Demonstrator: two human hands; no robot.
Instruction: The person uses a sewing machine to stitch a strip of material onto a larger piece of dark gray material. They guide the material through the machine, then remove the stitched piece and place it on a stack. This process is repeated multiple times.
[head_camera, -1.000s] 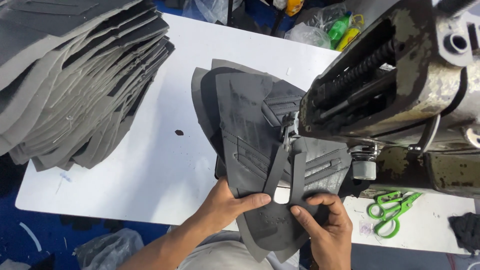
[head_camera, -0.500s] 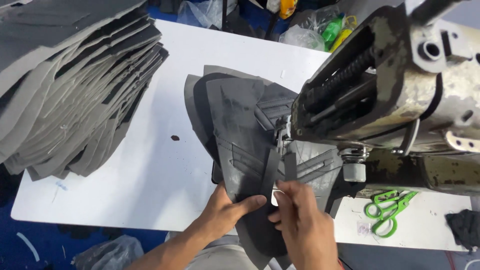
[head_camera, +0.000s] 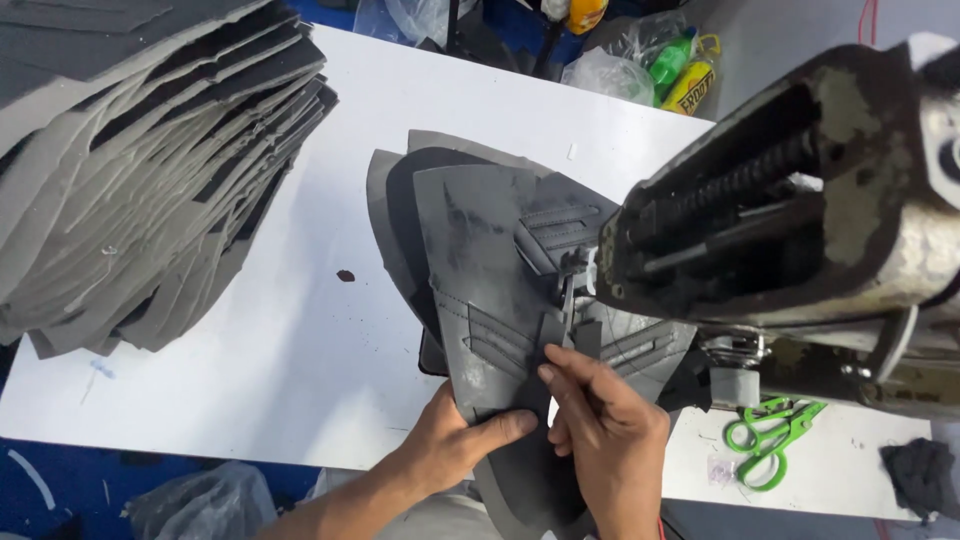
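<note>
Now the left hand (head_camera: 455, 440) presses flat, thumb out, and the right hand (head_camera: 605, 430) fingertips pin the grey cut panel (head_camera: 490, 270) under the sewing machine (head_camera: 790, 220) head on the white table (head_camera: 300, 340); best kept flat and taut, fingers off the needle line.

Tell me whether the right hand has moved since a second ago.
Yes. The right hand slid left, away from the green-handled scissors, onto the dark grey fabric panel beside the left hand.

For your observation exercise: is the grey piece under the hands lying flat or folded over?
Flat. The grey piece lies spread on the white table, pressed down by the left hand and right hand.
</note>
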